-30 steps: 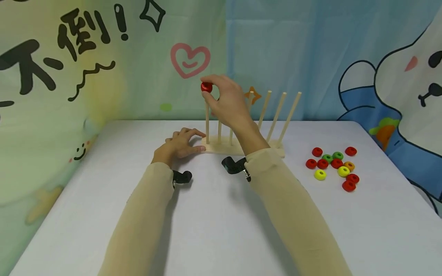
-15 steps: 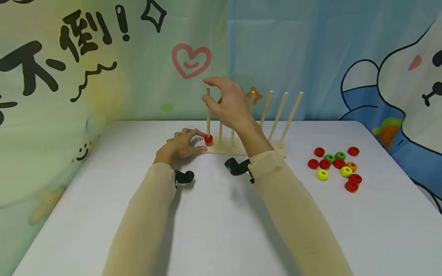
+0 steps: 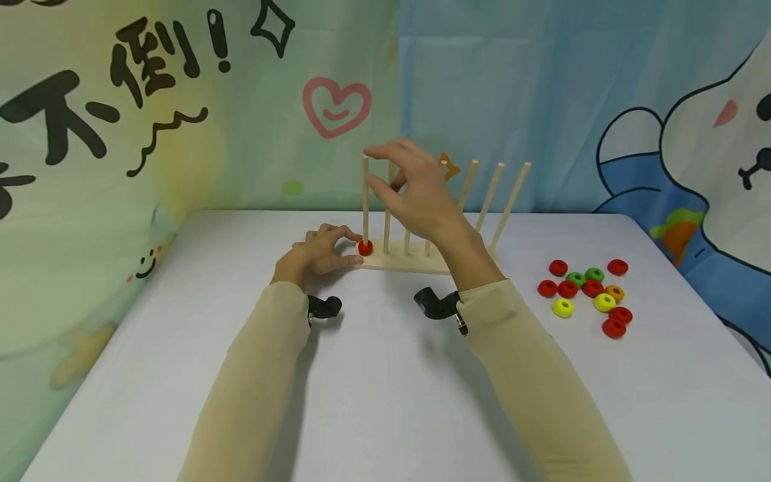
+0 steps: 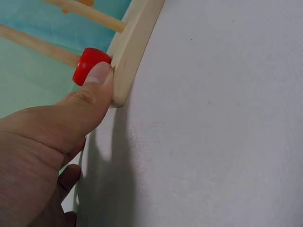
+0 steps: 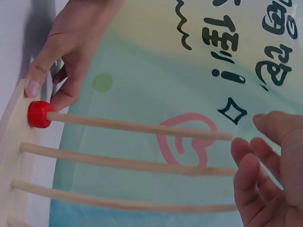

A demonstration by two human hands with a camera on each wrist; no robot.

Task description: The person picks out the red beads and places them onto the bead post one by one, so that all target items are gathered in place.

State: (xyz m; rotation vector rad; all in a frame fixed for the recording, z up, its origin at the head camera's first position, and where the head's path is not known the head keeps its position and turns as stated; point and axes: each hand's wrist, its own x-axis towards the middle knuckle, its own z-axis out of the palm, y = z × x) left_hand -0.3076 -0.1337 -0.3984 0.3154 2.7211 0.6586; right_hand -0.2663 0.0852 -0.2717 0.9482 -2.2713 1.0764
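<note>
A wooden peg stand (image 3: 406, 263) with a row of upright pegs stands near the far edge of the table. One red ring bead (image 3: 365, 248) sits at the foot of its leftmost peg (image 3: 365, 194). My left hand (image 3: 319, 253) grips the left end of the base; the left wrist view has its thumb (image 4: 90, 99) beside the bead. Up by the tops of the left pegs is my right hand (image 3: 421, 194), fingers apart and holding nothing. In the right wrist view its fingertips (image 5: 247, 165) are near the peg ends. My right hand and forearm partly hide the middle pegs.
Loose beads lie on the white table (image 3: 373, 375) to the right: several red ones (image 3: 614, 328), two green (image 3: 594, 274), two yellow (image 3: 563, 308) and one orange (image 3: 615, 292). A printed cloth (image 3: 482, 80) hangs behind the table.
The red bead left my right hand and dropped down the leftmost peg to the base. My right hand then moved slightly right. My left hand stayed at the base.
</note>
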